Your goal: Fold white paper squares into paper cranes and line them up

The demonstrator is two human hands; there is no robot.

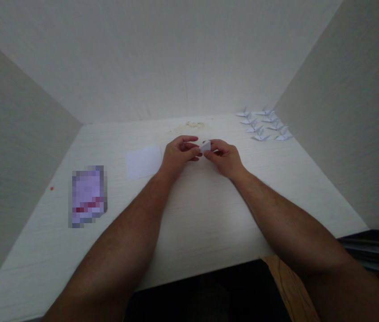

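The left hand [179,154] and right hand [225,156] meet at a small folded paper [205,146], each grip closed on it by thumb and fingertips from opposite sides. Pinching it at both ends likely keeps so small a piece steady and lifted just above the tabletop [192,223]. Just left of the grip lies a flat white sheet [143,162], near enough to reach; farther left sits a blurred packet [88,196]. Well beyond the grip to the right, a cluster of folded paper cranes [265,124] stands in rows, apparently kept clear of the hands. Behind the grip is a faint brownish stain [191,126]. Pale textured walls close in the white tabletop on three sides.
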